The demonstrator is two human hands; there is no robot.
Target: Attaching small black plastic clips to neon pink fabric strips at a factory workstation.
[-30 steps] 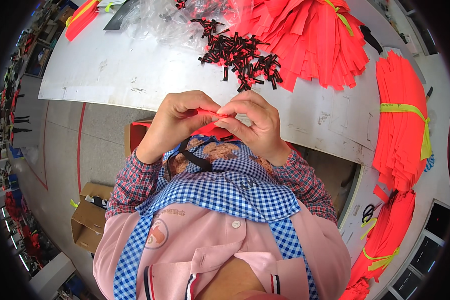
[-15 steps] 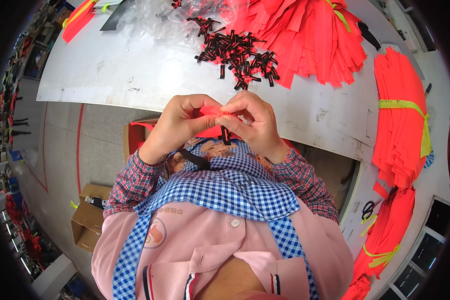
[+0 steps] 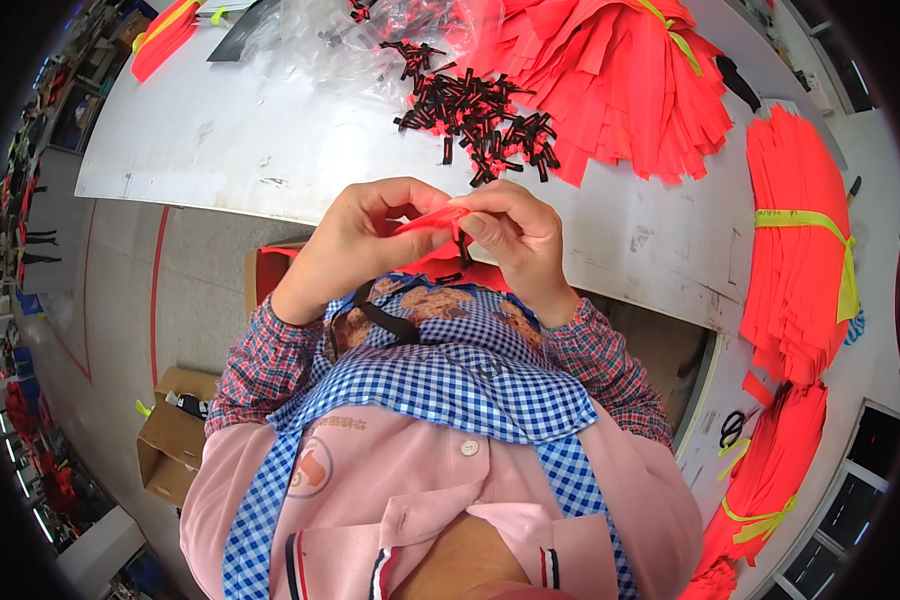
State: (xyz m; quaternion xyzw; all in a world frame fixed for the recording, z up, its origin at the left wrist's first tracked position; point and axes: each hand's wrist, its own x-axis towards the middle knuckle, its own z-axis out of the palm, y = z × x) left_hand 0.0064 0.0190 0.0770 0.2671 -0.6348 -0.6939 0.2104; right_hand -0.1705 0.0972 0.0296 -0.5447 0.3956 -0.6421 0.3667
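Observation:
In front of my chest, at the table's near edge, both hands are raised and close together. My left hand (image 3: 362, 245) pinches a coral-red zipper tape (image 3: 433, 219) between thumb and fingers. Thumb and forefinger of my right hand (image 3: 518, 240) close on the same tape's end, where a small red zipper slider seems to sit, mostly hidden by the fingertips. Its black pull tab (image 3: 464, 248) hangs below. More red tape lies on my lap under the hands, with another small black tab (image 3: 449, 277) near it.
On the white table (image 3: 200, 150) lies a pile of sliders with black pulls (image 3: 470, 115), beside a clear plastic bag (image 3: 320, 45). Yellow-tied red tape bundles (image 3: 610, 90) lie behind and along the right (image 3: 795, 250). Black scissors (image 3: 733, 428) rest at right; a cardboard box (image 3: 175, 440) stands lower left.
My right hand has shifted slightly right and turned, and the black pull tab has swung more beneath its fingers. The left hand keeps its pinch on the tape.

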